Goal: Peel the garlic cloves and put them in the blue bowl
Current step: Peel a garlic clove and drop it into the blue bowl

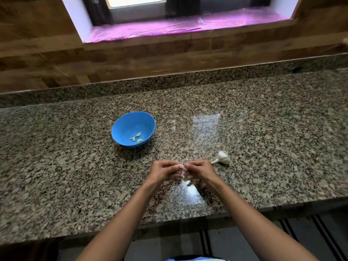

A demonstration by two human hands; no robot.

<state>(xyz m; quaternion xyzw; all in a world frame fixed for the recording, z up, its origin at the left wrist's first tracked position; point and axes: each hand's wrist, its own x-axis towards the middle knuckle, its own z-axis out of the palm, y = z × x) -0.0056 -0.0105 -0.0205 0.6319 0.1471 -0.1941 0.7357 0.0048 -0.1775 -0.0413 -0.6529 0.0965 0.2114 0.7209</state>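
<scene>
My two hands meet just above the granite counter (263, 119), knuckles up and fingers curled in. My left hand (163, 171) pinches a garlic clove (181, 166) between thumb and fingertips, and my right hand (199, 169) pinches at the same clove from the other side, so the clove sits right between the two sets of fingertips. A thin strip of papery skin (182, 174) hangs down from the clove in the narrow gap between my fingers; how much of the clove is bare I cannot tell, since my fingers cover most of it

Beyond my left fingers and off to their left stands the blue bowl (120, 127), well apart from both hands, with a few peeled cloves (136, 138) lying at the bottom on its near side. Just past my right fingers, to their right, the garlic bulb (223, 157) lies on its side on the counter, its stem pointing back toward my right hand, near it but not touching. Below my fingers, on the counter nearer my body, lie some white scraps of peel (188, 183)
</scene>
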